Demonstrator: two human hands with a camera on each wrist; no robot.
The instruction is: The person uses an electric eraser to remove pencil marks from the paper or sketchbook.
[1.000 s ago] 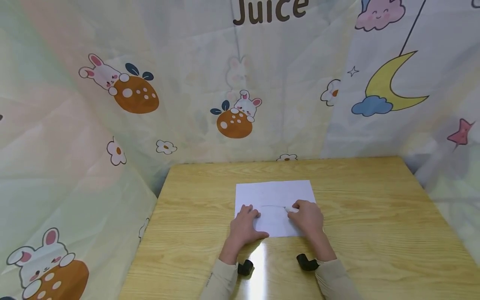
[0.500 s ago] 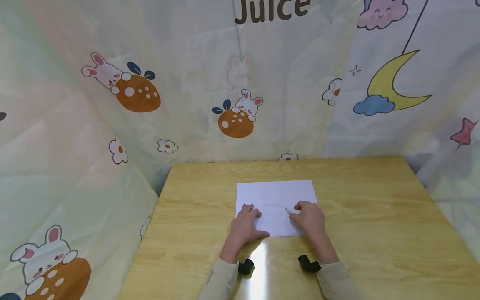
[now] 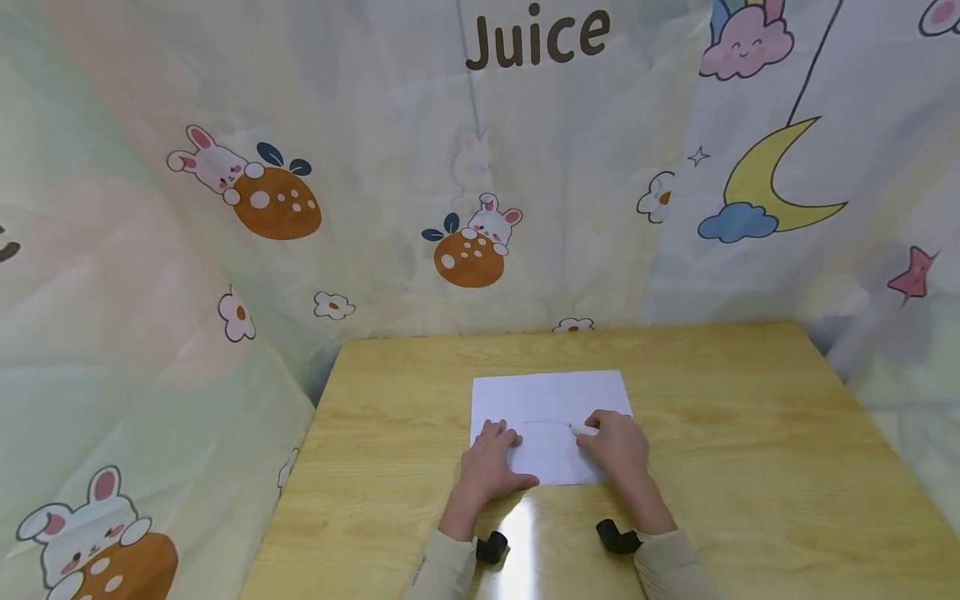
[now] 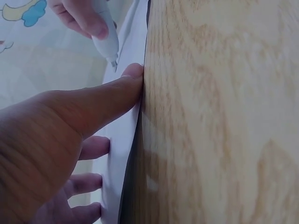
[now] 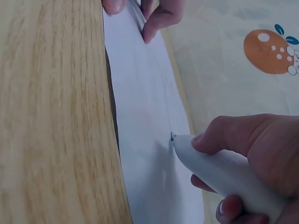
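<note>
A white sheet of paper (image 3: 546, 387) lies on the wooden table, with a thin curved line (image 3: 543, 422) across its middle. Fingers spread, my left hand (image 3: 487, 465) rests on the sheet's left part; in the left wrist view its thumb (image 4: 107, 100) presses the near edge. My right hand (image 3: 618, 446) grips a thick white pen-shaped tool (image 5: 224, 175) with a small metal tip. That tip touches the paper at the line's right end. Whether the line is drawn or cut, I cannot tell.
The wooden table (image 3: 750, 450) reaches beyond the paper on every side. A printed cloth backdrop (image 3: 375, 167) hangs behind it and along the sides. Black wrist mounts (image 3: 618, 537) stick out from both sleeves.
The head view has tilted up slightly, so the table and hands sit lower in it. On the paper, both hands and the white tool keep nearly the same places.
</note>
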